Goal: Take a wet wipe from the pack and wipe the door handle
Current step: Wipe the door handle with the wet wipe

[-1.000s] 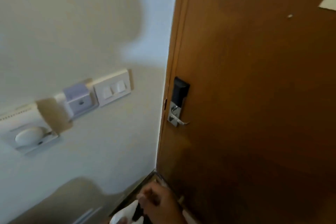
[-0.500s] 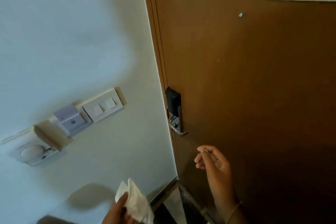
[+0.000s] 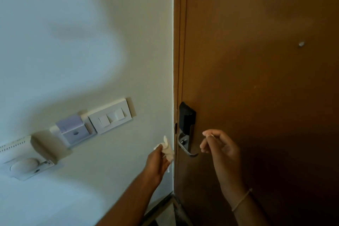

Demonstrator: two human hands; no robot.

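Note:
A silver lever door handle hangs below a black lock unit at the left edge of the brown wooden door. My left hand is raised just left of the handle, fingers closed around a crumpled white wet wipe that almost reaches the door frame. My right hand hovers just right of the handle, fingers loosely curled and apart, holding nothing. The wipe pack is out of view.
On the white wall to the left sit a light switch plate, a key card holder and a round thermostat unit. A small peephole stud is on the door. A strip of floor shows below.
Both hands have risen toward the handle. The left hand with the wipe came up from the bottom edge to beside the handle. The view shifted so the handle sits lower and more central.

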